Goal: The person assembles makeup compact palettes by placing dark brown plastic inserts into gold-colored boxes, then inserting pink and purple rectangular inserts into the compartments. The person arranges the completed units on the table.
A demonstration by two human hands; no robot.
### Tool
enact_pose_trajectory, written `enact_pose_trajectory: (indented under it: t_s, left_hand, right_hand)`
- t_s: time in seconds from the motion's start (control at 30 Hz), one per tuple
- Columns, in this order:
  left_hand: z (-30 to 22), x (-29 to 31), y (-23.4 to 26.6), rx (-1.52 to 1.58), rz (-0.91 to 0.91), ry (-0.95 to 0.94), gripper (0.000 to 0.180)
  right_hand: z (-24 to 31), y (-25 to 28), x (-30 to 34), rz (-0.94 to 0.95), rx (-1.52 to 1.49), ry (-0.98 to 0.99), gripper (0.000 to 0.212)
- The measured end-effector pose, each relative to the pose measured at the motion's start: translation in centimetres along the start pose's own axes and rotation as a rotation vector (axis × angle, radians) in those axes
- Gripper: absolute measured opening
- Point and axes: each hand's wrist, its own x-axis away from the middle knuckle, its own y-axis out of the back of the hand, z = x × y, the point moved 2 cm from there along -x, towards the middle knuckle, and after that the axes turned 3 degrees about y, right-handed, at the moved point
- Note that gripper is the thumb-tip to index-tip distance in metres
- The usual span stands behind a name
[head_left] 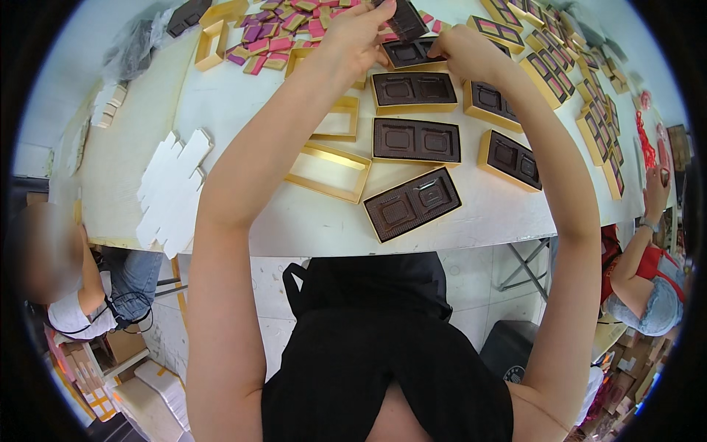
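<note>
At the far side of the table, my left hand [359,35] is closed on a dark brown plastic tray [406,20], held tilted above the table. My right hand [468,50] has its fingers bent over the right end of a gold box [417,68] lined with a brown two-compartment insert [403,53]. Nearer to me are similar gold boxes with brown inserts, among them a straight one [416,140] and a slanted one [412,204]. Left of these lie gold box frames with no insert, such as the nearest frame [329,172].
Pink, purple and gold small pieces [283,33] are heaped at the back. Filled boxes [549,70] line the right side. White card pieces [173,191] lie at left. A person [81,272] sits at left; another person's arm [641,243] reaches in at right.
</note>
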Motion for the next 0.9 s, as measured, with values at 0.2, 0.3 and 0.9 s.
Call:
enact_pose_trajectory:
  t_s: [0.2,0.3,0.9]
  left_hand:
    - [-7.3,6.5,-2.6,-0.061,0.204,-0.076,0.023]
    - [-9.0,6.8,-0.6,-0.172,0.037,-0.293,0.025]
    - [-6.9,11.3,8.4,-0.037,-0.273,-0.067,0.032]
  right_hand:
    - [4.3,5.2,-2.8,-0.279,-1.417,-0.231,0.036]
    - [6.1,6.5,-3.2,-0.43,-1.296,-0.261,0.035]
    - [12.0,0.0,-7.2,0.023,0.064,-0.001,0.048]
